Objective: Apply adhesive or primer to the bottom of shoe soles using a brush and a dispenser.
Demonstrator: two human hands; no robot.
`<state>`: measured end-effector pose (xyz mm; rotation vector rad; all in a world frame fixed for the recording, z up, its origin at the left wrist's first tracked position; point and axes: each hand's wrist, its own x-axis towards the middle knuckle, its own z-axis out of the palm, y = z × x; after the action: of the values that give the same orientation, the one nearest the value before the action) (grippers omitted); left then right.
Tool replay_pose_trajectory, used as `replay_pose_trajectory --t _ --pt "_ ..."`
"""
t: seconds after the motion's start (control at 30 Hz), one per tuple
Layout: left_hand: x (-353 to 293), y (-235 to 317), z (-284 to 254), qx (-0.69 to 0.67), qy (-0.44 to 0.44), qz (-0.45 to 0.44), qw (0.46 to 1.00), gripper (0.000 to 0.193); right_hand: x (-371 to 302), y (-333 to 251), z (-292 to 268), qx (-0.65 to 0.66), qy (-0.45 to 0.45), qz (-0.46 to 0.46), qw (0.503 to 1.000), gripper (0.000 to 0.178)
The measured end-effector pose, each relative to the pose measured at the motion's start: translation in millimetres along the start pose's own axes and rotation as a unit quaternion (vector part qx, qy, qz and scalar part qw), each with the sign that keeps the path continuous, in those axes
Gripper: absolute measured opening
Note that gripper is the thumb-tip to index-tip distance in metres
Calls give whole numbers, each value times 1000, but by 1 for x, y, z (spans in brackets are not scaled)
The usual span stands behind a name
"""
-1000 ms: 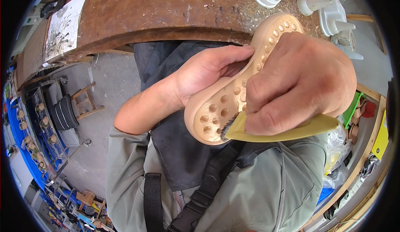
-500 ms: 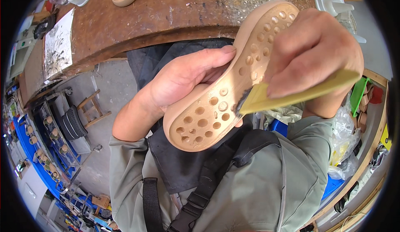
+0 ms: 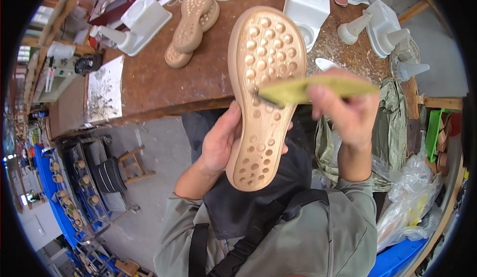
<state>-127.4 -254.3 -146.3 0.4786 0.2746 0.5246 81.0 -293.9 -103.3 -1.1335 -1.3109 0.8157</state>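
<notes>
A beige shoe sole (image 3: 271,41) is held up in front of the bench edge, its wide end pointing away from me. Its upward face has many round hollows and looks wet and shiny at the wide end. My left hand (image 3: 220,140) grips it from the left around the narrow middle, thumb along the edge and some fingers hidden beneath. In my right hand (image 3: 355,115) is a flat yellow-handled brush (image 3: 303,89), slightly blurred. The brush's dark tip lies at the sole's face, just below the wide part.
On the brown workbench (image 3: 154,85) lie more beige soles (image 3: 191,26). White spouted bottles (image 3: 146,26) stand at the left and right, and a white container (image 3: 308,1) at the back. Clear plastic bags (image 3: 410,192) are at my right. A wooden stool (image 3: 134,163) stands on the floor at left.
The sole has turned more upright and sits lower relative to the bench, farther from my body. The brush has moved from near the narrow end toward the wide part. More of the bench shows.
</notes>
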Motion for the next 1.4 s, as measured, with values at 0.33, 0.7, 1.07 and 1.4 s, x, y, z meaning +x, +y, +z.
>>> replay_pose_trajectory --t 0.33,0.7,1.07,1.4 --pt "2 1 7 34 206 86 974 63 -22 16 11 -234 -140 -384 882 27" --pt "-6 6 -30 -185 -54 -25 981 60 53 8 -23 206 194 -93 955 21" --pt "5 9 -53 -276 -174 -57 944 60 3 57 -10 23 113 -72 991 32" --pt "32 12 -44 -280 -151 -75 945 63 14 45 -9 -138 59 -44 988 50"
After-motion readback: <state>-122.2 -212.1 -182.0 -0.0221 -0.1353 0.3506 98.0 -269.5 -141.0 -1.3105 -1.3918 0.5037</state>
